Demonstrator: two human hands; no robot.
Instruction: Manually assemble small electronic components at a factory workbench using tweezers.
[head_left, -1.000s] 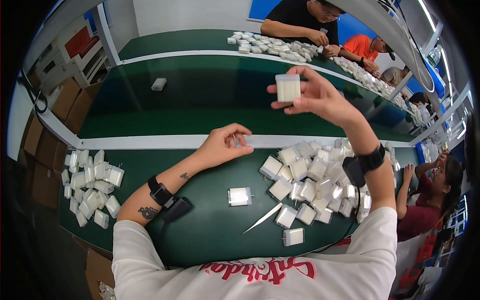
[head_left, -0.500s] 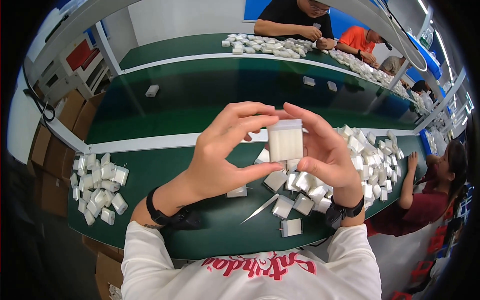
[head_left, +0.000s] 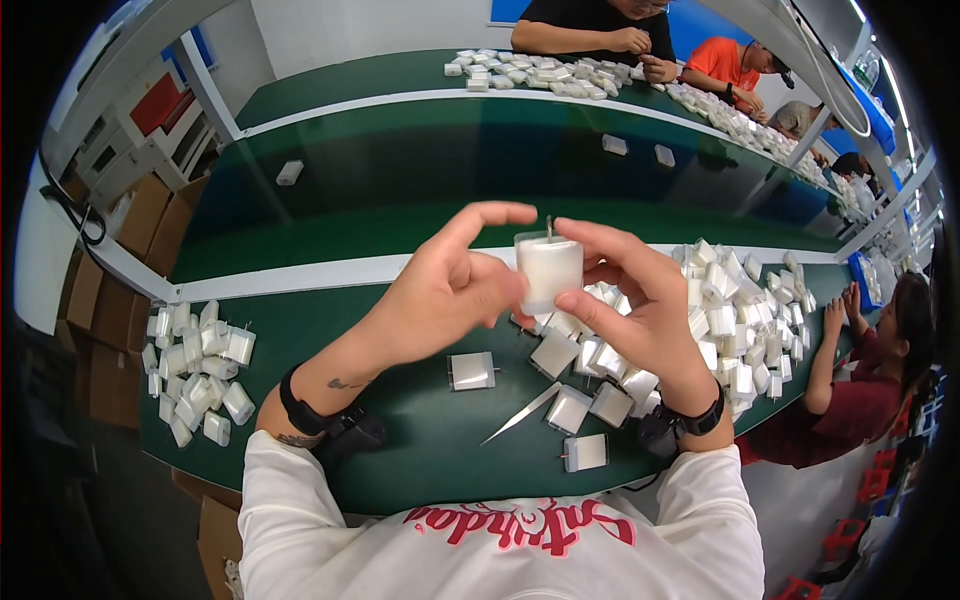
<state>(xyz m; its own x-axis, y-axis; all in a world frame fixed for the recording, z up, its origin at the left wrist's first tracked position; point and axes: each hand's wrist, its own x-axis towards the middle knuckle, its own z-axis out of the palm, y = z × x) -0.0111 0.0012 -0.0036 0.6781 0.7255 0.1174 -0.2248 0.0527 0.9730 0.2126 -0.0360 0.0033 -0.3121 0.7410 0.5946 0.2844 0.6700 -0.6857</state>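
Note:
In front of me, above the bench, I hold a small white block in a clear case (head_left: 549, 270), a thin metal pin standing up from its top. My right hand (head_left: 635, 295) grips it, index finger near the top and thumb low on the front. My left hand (head_left: 450, 285) pinches at the block's left edge, its index finger stretched out above; those fingertips are slightly blurred. Below lie pale tweezers (head_left: 520, 413) and a single similar block (head_left: 471, 371) on its side. To the right spreads a big pile of such blocks (head_left: 730, 320), partly behind my right hand.
A smaller heap of blocks (head_left: 195, 375) lies at the bench's left end. A white rail (head_left: 330, 286) crosses behind my hands; a few blocks (head_left: 289, 173) rest beyond it. One person (head_left: 850, 390) sits at the right; others work across the bench. Cardboard boxes (head_left: 110, 330) stand left.
The block has been turned over in my hands, so its pin now points up. My left fingers have shifted to its left edge, the index finger lifting off the top.

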